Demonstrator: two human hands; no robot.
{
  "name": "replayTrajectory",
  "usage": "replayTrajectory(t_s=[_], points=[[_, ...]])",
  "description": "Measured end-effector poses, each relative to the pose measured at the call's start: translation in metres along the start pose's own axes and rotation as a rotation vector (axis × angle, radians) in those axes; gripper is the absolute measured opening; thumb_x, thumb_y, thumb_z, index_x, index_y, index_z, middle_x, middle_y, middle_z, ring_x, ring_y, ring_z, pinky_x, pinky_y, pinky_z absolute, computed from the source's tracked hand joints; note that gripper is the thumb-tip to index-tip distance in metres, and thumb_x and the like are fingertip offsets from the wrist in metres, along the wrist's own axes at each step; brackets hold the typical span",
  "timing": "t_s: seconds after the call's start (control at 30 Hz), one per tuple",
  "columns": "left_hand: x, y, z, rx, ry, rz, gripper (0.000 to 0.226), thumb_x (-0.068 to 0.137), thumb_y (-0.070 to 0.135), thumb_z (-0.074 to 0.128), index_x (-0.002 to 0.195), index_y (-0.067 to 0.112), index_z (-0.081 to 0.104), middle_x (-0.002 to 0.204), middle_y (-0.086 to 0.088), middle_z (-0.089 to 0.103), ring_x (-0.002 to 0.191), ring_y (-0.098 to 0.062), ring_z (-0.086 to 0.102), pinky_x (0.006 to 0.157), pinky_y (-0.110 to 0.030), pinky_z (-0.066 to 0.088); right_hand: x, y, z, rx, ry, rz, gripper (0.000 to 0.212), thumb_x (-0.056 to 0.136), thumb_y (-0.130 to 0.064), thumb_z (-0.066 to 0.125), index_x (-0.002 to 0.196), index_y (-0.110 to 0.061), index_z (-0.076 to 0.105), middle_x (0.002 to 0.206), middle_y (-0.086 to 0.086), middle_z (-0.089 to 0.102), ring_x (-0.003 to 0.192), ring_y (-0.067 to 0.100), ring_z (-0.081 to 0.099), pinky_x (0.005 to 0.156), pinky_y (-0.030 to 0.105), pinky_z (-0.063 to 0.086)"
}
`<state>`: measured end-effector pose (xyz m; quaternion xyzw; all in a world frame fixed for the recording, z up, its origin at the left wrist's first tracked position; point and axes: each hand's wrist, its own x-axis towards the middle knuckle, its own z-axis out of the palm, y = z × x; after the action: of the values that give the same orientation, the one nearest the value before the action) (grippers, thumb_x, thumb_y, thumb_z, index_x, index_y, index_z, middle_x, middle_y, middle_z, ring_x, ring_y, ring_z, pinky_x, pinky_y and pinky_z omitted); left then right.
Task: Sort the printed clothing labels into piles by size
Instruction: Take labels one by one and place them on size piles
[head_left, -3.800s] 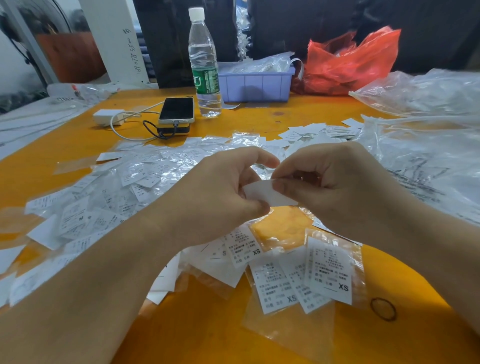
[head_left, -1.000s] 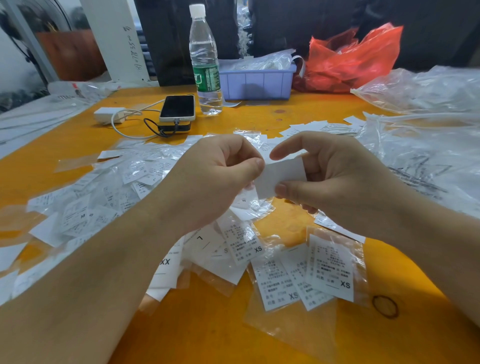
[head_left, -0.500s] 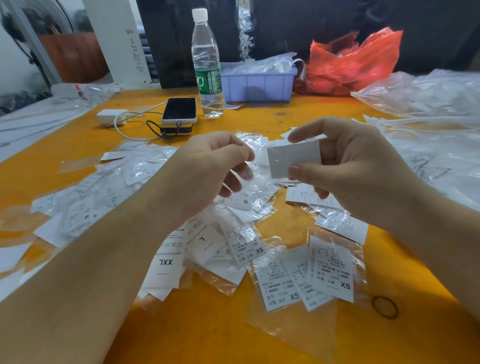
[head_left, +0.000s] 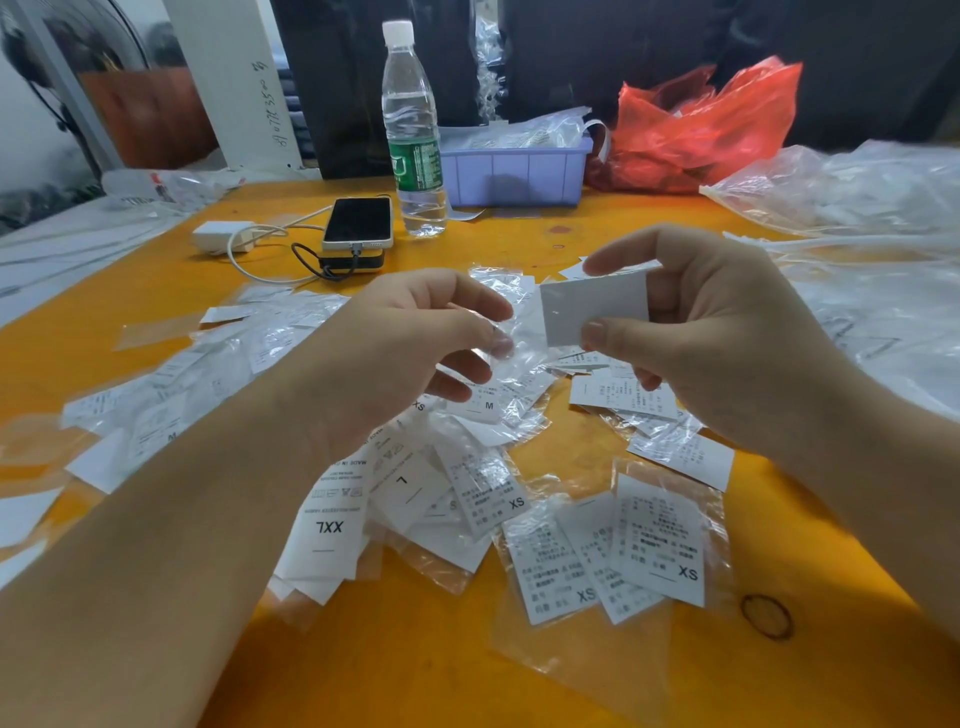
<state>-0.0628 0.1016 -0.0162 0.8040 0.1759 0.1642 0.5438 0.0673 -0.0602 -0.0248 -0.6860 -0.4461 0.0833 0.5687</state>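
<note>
My right hand (head_left: 727, 338) pinches a white label (head_left: 595, 309) between thumb and forefinger above the orange table (head_left: 156, 291), its blank back toward me. My left hand (head_left: 395, 353) hovers just left of it with curled fingers that seem to pinch a clear plastic sleeve (head_left: 511, 325). Below lie labels in sleeves: an XS pile (head_left: 660, 551) at the front right, an XXL label (head_left: 324, 525), an L label (head_left: 410, 483) and an M label (head_left: 485, 405). A loose heap of labels (head_left: 208, 374) spreads to the left.
At the back stand a water bottle (head_left: 413, 135), a phone (head_left: 358, 221) on a power bank, a white charger (head_left: 223, 236), a purple bin (head_left: 514, 166) and a red bag (head_left: 701, 124). Clear bags (head_left: 857, 208) crowd the right side. A rubber band (head_left: 766, 616) lies front right.
Both hands held the label together a second ago. They have drawn apart; the right hand lifted the label up and right, and the left hand let go of it.
</note>
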Motion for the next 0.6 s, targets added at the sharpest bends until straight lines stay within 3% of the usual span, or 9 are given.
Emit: replayTrajectory(t_s=[0.17,0.6], points=[[0.0005,-0.0003,-0.0029,-0.107,-0.027,-0.013,0.020,0.090,0.000,0.055,0.098,0.011,0.069,0.082,-0.004,0.074,0.068,-0.016,0.066,0.062,-0.027,0.057,0.0003,0.0000,-0.0006,-0.013,0.011,-0.012,0.034,0.080,-0.002,0.075,0.097,-0.028,0.064,0.070,-0.009,0.072,0.044,0.005,0.053,0.047,0.020,0.048],[0.0027,-0.0017,-0.0062,0.054,0.164,0.021,0.015,0.086,0.002,0.064,0.093,0.014,0.069,0.078,0.000,0.075,0.064,-0.009,0.063,0.065,-0.026,0.057,-0.0009,-0.0022,-0.0004,-0.021,0.012,-0.020,0.035,0.079,-0.003,0.076,0.100,-0.028,0.064,0.073,-0.003,0.071,0.046,0.005,0.057,0.049,0.017,0.048]])
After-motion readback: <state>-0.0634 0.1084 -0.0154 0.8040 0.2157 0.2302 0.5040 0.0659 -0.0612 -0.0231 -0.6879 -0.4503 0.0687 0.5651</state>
